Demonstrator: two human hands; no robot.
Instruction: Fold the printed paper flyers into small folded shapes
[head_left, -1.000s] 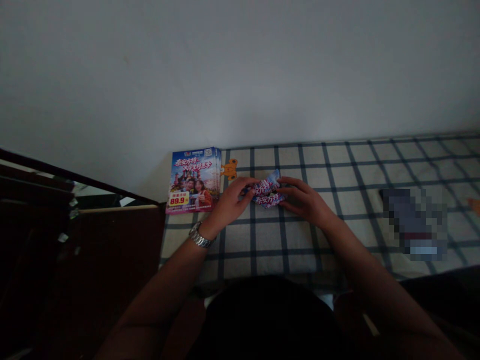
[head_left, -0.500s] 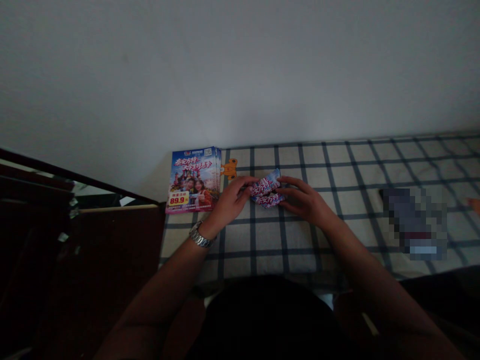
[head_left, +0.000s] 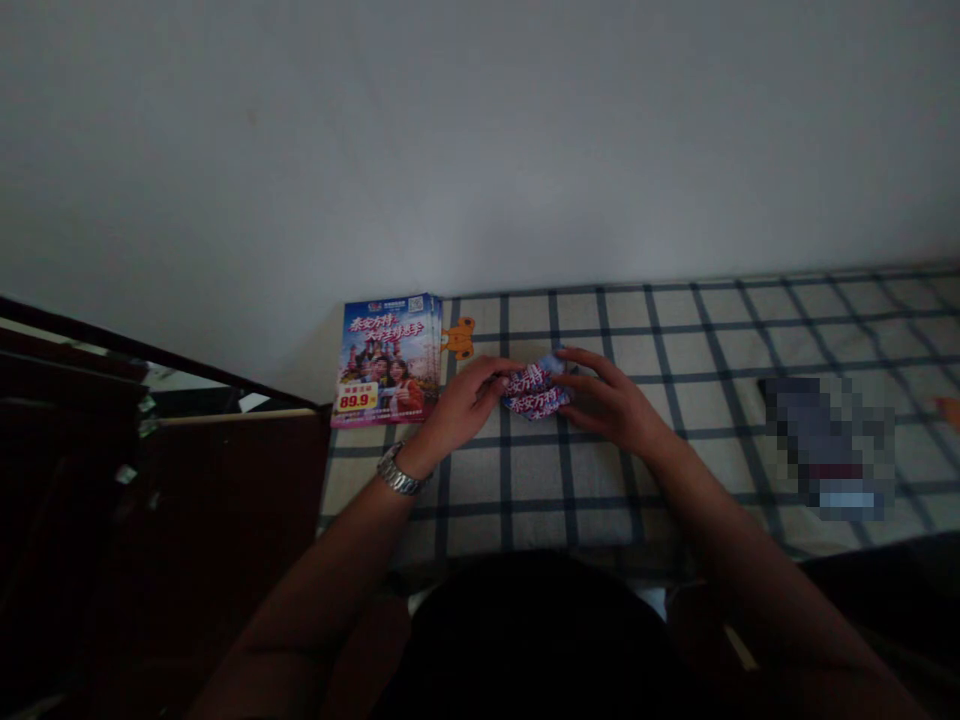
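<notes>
Between my two hands is a folded paper piece [head_left: 534, 393], blue and purple with printed characters, resting on or just over the checked tablecloth [head_left: 525, 500]. My left hand [head_left: 471, 398], with a metal watch at its wrist, pinches the paper's left side. From the right, the fingers of my right hand [head_left: 611, 402] close on its other edge, the thumb low and the forefinger at the top. Left of my hands lies a stack of printed flyers [head_left: 390, 360] in similar colours. An orange bear figure [head_left: 459, 338] shows on the cloth beside the stack.
A dark blurred-out object [head_left: 817, 440] lies on the cloth to the right. Part of another person's hand [head_left: 949, 408] shows at the right edge. The wall [head_left: 525, 150] runs behind the table, and dark wooden furniture [head_left: 225, 500] stands at the left.
The paper's upper part has tipped down and flattened a little between my hands. Both hands stay in nearly the same place, still on the paper.
</notes>
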